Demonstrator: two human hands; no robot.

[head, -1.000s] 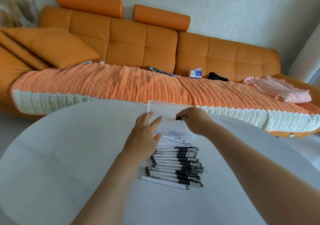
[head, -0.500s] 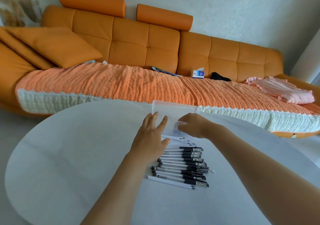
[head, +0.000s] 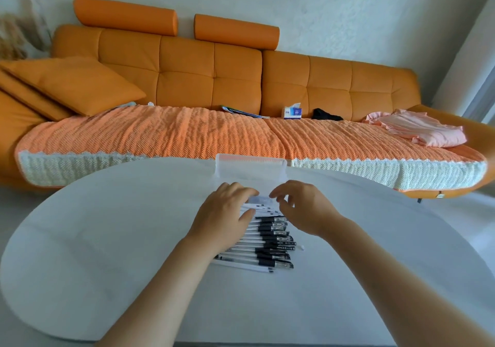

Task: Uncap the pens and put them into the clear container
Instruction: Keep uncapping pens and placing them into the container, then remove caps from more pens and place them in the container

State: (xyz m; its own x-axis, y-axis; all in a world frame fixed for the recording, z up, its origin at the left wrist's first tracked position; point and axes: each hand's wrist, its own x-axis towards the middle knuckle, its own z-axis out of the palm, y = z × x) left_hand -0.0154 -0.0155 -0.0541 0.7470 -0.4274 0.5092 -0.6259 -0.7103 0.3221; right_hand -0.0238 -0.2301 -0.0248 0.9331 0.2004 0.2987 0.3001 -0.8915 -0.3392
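Several white pens (head: 267, 242) with black grips and caps lie side by side in a row on the white table (head: 107, 239). A clear container (head: 250, 170) stands just beyond them at the table's far edge. My left hand (head: 225, 215) rests palm down on the left ends of the far pens, fingers bent. My right hand (head: 302, 210) hovers over the right ends of the far pens, fingers curled and apart, with nothing seen in it. The hands hide the farthest pens.
An orange sofa (head: 187, 73) with a ribbed orange throw runs behind the table. A tissue box (head: 292, 111), a black item (head: 326, 114) and pink cloth (head: 417, 130) lie on it. The table's curved edge sits near the container.
My right hand has come back from the container to the far pens, and the black cap it pinched a second ago is no longer seen. My left hand stays on the pens.
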